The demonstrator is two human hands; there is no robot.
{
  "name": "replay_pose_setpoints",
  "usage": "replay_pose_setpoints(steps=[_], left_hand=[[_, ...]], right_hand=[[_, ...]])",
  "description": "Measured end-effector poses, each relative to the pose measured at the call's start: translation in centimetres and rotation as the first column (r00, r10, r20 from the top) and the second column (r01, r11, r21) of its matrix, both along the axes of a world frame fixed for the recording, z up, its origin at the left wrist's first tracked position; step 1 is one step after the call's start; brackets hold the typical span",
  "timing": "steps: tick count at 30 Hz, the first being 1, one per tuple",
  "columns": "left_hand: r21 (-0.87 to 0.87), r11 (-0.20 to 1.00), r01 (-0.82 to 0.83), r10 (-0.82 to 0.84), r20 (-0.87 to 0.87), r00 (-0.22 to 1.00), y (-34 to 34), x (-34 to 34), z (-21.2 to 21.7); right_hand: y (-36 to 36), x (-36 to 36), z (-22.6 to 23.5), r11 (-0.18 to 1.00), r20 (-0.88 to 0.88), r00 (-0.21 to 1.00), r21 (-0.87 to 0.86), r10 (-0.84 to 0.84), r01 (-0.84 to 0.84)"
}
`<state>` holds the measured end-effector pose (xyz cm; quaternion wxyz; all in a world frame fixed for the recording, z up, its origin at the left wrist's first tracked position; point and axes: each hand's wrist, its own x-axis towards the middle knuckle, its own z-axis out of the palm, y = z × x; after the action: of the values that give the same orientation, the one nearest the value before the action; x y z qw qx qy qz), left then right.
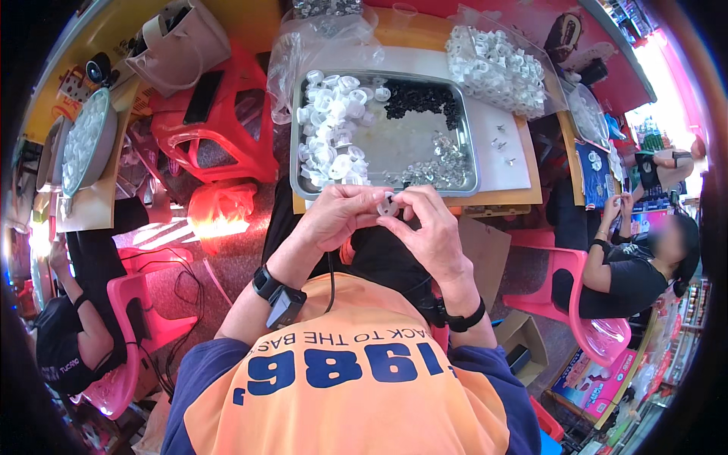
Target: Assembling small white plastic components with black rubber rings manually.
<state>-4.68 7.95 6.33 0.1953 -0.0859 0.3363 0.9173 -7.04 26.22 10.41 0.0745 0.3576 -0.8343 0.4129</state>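
Note:
Just in front of the metal tray's near edge, my left hand (345, 216) and my right hand (431, 227) meet, fingertips closed on a small round whitish plastic piece (387, 206) with a dark part on it. Fingers cover much of it. Within the metal tray (475, 163), white flanged plastic pieces (334, 129) are heaped along the left side. Small black parts (413, 100) lie at the far right, and small shiny clear or metallic pieces (440, 163) at the near right.
A clear bag of white pieces (497, 68) stands behind the tray. Small metal bits (500, 142) lie on the white board (519, 168). A red stool (216, 129) holds a phone (203, 97) at left. Other people sit left and right, one with hands (618, 208) raised.

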Motion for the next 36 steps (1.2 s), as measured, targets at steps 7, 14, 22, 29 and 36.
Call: replay_pose_setpoints(steps=[7,14,22,29,36], left_hand=[[0.017,1.000,-0.012,0.013,-0.012,1.000,0.4,0.4,-1.4],[0.130,0.990,-0.054,0.046,0.069,0.997,0.7,0.3,-2.1],[0.208,0.978,-0.019,0.009,0.051,0.999,0.6,0.2,-1.7],[0.113,0.991,-0.075,0.069,0.061,0.996,0.9,0.2,-1.9],[0.071,0.996,-0.061,0.062,-0.016,0.998,1.0,0.6,-0.9]], right_hand=[[-0.1,0.0,-0.2,1.000,0.090,0.996,0.027,-0.002,-0.001],[-0.1,-0.2,-1.3,1.000,0.035,0.999,0.019,0.013,-0.014],[-0.4,-0.2,0.0,0.995,0.207,0.977,-0.073,-0.052,0.069],[-0.4,0.0,-0.1,0.984,0.176,0.976,-0.096,-0.129,0.147],[-0.6,-0.1,-0.4,0.968,0.188,0.964,-0.133,-0.188,0.215]])
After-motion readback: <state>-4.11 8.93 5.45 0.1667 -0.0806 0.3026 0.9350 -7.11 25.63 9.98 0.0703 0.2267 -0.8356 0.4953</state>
